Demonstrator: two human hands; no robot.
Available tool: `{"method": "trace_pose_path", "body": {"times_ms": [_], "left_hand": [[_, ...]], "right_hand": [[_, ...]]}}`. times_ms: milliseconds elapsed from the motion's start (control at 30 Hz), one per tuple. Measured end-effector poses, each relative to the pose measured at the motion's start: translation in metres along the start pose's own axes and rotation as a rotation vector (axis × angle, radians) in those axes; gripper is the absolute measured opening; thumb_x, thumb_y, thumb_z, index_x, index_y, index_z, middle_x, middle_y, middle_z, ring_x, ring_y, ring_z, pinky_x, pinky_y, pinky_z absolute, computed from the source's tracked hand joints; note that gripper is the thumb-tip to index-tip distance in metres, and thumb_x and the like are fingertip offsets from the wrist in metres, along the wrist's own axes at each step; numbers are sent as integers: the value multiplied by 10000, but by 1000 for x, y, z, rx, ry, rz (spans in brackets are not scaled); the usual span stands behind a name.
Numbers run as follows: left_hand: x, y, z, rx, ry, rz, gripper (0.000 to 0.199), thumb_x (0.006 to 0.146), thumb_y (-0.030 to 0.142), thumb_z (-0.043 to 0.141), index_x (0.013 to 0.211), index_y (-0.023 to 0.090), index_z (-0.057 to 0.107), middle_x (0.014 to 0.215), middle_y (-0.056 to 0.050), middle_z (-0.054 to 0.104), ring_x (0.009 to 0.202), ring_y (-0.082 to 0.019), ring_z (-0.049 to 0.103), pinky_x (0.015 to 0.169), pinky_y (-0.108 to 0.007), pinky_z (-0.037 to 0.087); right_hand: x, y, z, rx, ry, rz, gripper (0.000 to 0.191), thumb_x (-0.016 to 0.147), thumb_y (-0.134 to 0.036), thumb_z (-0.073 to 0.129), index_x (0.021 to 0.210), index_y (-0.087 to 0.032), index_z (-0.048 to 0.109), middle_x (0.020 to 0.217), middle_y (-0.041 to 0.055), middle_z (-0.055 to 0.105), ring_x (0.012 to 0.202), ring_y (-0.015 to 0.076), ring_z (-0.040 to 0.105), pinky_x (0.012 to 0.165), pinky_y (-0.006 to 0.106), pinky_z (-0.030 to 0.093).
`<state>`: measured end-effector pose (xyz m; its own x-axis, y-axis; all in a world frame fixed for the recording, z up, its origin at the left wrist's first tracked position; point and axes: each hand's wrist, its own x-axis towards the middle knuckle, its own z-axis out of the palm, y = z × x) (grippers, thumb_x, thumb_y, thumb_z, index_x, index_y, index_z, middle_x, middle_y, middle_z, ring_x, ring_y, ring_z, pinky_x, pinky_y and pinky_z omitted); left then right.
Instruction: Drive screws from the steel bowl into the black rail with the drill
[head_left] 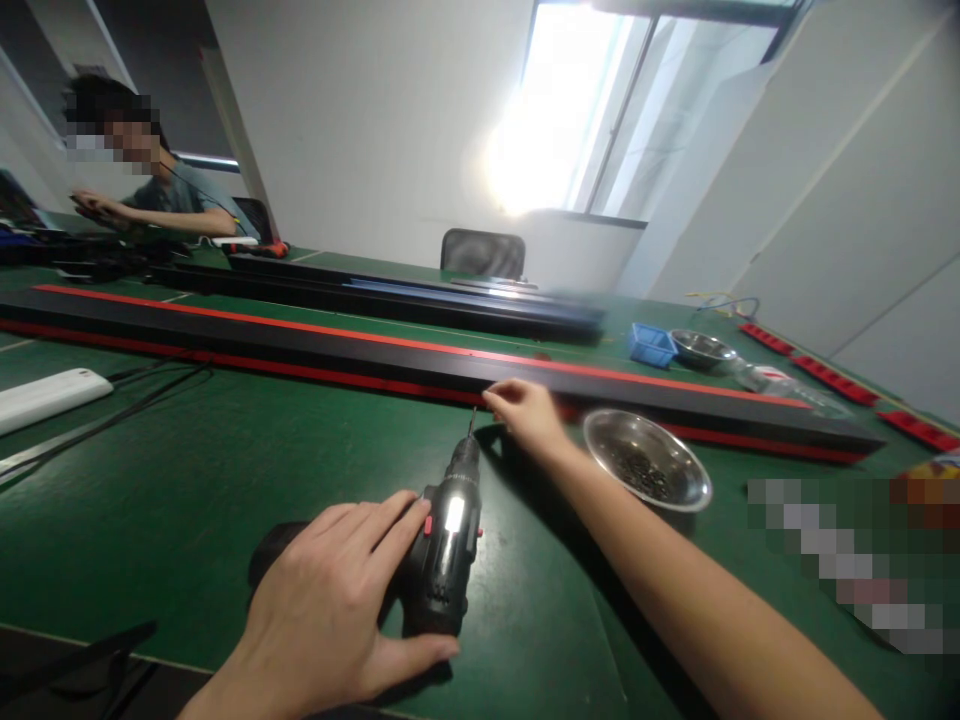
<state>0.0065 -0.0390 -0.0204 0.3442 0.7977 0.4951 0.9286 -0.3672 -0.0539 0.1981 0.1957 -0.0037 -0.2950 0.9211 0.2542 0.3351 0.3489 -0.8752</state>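
The left hand (pixel 341 575) is wrapped around a black power drill with a glossy barrel and small red buttons (pixel 450 530), low in the middle of the view above the green worktop (pixel 187 450). Its fingers grip the drill's body: the thumb lies across the rear end, the forefinger reaches along the left side to a red button, and the handle runs beneath the palm, its dark base showing to the left. The drill's thin metal bit (pixel 473 422) points away from the wearer, towards the long black beam with red edges (pixel 375 340), its tip short of the beam's near side.

The right hand (pixel 529 415) reaches in from the right, just beside the bit's tip. Its thumb and forefinger are drawn together in a pinch close to the beam's near red edge; whether anything small sits between them cannot be told.

Just right of the right wrist stands a round shiny metal bowl (pixel 600 430) with small dark pieces (pixel 645 472) inside. Beyond the beam, a blue plastic basket (pixel 652 345) sits beside a second metal bowl (pixel 703 348). At the far left, another person (pixel 199 195) sits with both hands raised over the worktop.
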Motion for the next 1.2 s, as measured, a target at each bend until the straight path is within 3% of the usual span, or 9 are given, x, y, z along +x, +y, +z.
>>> {"method": "trace_pose_path", "body": {"times_ms": [100,233,533,900,1200], "left_hand": [[-2,-1,-1,-25,11,26,915,761,836,597,1364,148,583,1340,-154,670,1099,-348,672,936,-486,491],[-2,1,-2,-34,6,19,920,748,830,615,1365,149,576,1342,-147,669,1098,-350,673,930,-501,496],[-3,3,-1,-33,12,-2,904,751,817,622,1376,166,572,1351,-126,669,1101,-337,667,938,-488,481],[-2,2,-1,-41,15,-10,908,730,836,625,1358,181,592,1340,-126,676,1085,-347,675,924,-491,489],[-3,4,-3,-39,11,-10,906,731,802,644,1376,169,577,1354,-129,668,1090,-344,668,930,-497,481]], "right_hand": [[-5,17,6,36,62,54,176,822,-317,747,868,-148,743,843,87,762,727,180,686,667,286,539],[-7,26,4,61,20,124,212,822,-344,736,891,-143,738,802,76,739,589,143,621,516,250,481],[-7,25,2,31,-75,69,220,817,-328,754,912,-130,744,841,80,746,661,147,639,558,244,488],[-9,21,3,0,-32,106,154,850,-289,710,917,-151,698,807,65,728,599,143,637,456,223,450],[-6,27,0,72,24,55,175,784,-241,766,916,-136,724,873,95,764,711,171,700,623,273,553]]}}
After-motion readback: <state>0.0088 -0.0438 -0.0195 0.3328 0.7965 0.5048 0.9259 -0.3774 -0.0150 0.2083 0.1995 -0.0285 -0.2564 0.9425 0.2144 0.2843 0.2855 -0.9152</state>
